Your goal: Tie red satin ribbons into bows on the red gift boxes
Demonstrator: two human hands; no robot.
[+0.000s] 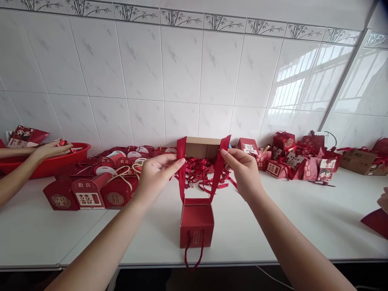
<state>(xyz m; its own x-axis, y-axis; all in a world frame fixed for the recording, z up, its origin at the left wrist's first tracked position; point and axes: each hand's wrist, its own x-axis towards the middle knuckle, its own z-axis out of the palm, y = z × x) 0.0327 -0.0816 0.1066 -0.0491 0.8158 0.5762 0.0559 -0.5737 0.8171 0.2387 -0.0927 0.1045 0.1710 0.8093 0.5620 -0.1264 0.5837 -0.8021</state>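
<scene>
A small red gift box [197, 220] stands on the white table in front of me, a twisted red cord handle [194, 262] hanging from its near side over the table edge. From its top a red ribbon [181, 173] rises in two strands, spread apart in a V. My left hand [162, 173] pinches the left strand near its upper end between thumb and fingers. The right strand is pinched the same way by my right hand [242, 167]. Both hands are raised above the box, one on each side.
Behind the box, loose red ribbons [200, 171] spill from a cardboard box [203, 148]. Red gift boxes [89, 192] stand at left, more packed boxes [294, 161] at right. Another person's hand [54, 149] is over a red basin [81, 151]; a further hand [384, 200] shows far right.
</scene>
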